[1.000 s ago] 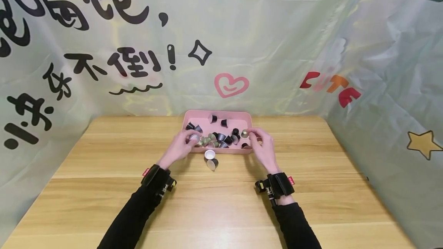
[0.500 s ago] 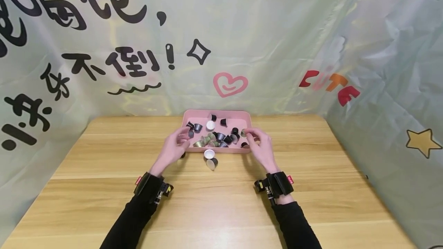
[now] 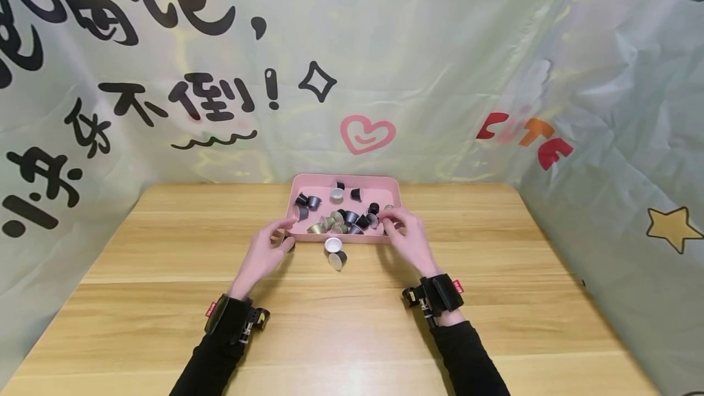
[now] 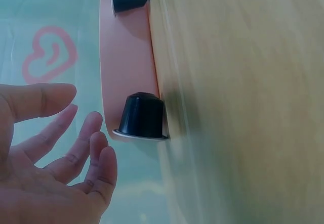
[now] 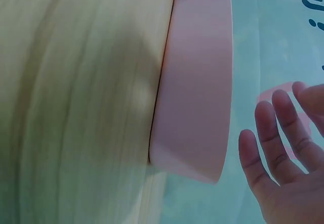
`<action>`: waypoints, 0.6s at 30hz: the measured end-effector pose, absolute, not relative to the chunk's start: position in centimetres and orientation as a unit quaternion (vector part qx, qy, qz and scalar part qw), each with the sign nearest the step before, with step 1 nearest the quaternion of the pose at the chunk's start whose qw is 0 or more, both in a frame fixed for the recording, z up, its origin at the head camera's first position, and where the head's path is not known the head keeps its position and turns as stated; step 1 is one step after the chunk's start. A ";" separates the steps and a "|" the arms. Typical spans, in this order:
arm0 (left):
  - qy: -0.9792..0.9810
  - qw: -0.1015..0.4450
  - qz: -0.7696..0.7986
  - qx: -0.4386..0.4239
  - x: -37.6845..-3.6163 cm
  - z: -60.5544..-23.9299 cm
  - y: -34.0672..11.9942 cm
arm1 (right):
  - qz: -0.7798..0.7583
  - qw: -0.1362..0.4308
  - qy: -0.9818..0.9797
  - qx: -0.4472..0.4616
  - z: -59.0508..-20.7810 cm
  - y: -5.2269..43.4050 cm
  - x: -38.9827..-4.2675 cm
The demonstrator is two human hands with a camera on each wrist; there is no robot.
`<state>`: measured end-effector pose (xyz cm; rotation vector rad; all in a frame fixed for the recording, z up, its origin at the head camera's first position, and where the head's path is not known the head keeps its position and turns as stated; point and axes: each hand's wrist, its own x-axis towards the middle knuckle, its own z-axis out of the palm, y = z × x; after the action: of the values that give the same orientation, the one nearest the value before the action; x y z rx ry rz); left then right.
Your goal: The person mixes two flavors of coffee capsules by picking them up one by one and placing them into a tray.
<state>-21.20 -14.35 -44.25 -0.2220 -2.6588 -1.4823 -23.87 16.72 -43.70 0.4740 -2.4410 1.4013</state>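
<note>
In the head view, my left hand is at the front left corner of the pink tray. Its fingers are loosely bent with nothing between them. Beside them a black coffee capsule stands rim down against the tray's outer wall, mostly hidden by the hand in the head view. My right hand reaches over the tray's front right corner, fingertips close to capsules there. Its fingers look relaxed in the right wrist view, and no held capsule shows. A white-topped capsule lies at the back of the tray.
Several green capsules and dark capsules lie mixed in the tray. In front of it on the wooden table sit a white-topped capsule and a tilted dark capsule. A printed cloth hangs behind.
My left hand has let go of a white-topped capsule, now at the tray's back, and moved left and nearer to the tray's front left corner. My right hand has shifted slightly left.
</note>
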 end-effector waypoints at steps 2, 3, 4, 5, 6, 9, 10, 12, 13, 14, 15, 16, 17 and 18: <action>-0.871 0.045 -0.484 -0.070 -21.2 -44.3 -14.5 | 0.481 0.130 -0.849 0.175 -43.7 16.6 -23.9; -0.872 0.045 -0.483 -0.070 -21.2 -44.3 -14.5 | 0.478 0.125 -0.850 0.182 -43.8 16.6 -23.9; -0.873 0.045 -0.481 -0.071 -21.2 -44.2 -14.6 | 0.475 0.122 -0.851 0.187 -43.8 16.5 -23.9; -0.874 0.043 -0.479 -0.071 -21.1 -44.2 -14.6 | 0.472 0.119 -0.853 0.189 -43.8 16.5 -23.8; -0.876 0.040 -0.476 -0.073 -21.1 -44.2 -14.6 | 0.471 0.117 -0.854 0.191 -43.8 16.5 -23.8; -0.878 0.031 -0.471 -0.079 -21.1 -44.2 -14.6 | 0.469 0.118 -0.853 0.197 -43.8 16.5 -23.8; -0.879 0.027 -0.469 -0.081 -21.1 -44.2 -14.6 | 0.470 0.119 -0.852 0.198 -43.8 16.5 -23.7; -0.881 0.026 -0.465 -0.087 -21.0 -44.2 -14.6 | 0.473 0.118 -0.850 0.199 -43.8 16.4 -23.7; -0.881 0.026 -0.463 -0.090 -21.0 -44.2 -14.5 | 0.475 0.118 -0.849 0.200 -43.8 16.4 -23.7; -0.882 0.026 -0.461 -0.093 -21.0 -44.2 -14.5 | 0.476 0.116 -0.848 0.200 -43.8 16.4 -23.6; -0.882 0.027 -0.460 -0.096 -20.9 -44.2 -14.4 | 0.477 0.115 -0.848 0.199 -43.8 16.4 -23.6; -0.882 0.027 -0.459 -0.099 -20.9 -44.1 -14.4 | 0.479 0.113 -0.848 0.197 -43.7 16.4 -23.6; -0.882 0.028 -0.460 -0.101 -20.9 -44.1 -14.4 | 0.480 0.111 -0.848 0.196 -43.7 16.4 -23.5; -0.881 0.026 -0.460 -0.103 -20.9 -44.0 -14.4 | 0.481 0.111 -0.848 0.195 -43.6 16.4 -23.5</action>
<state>-20.86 -14.35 -44.00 -0.3186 -2.7238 -1.4215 -23.51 16.37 -43.63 0.5732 -2.4908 1.4122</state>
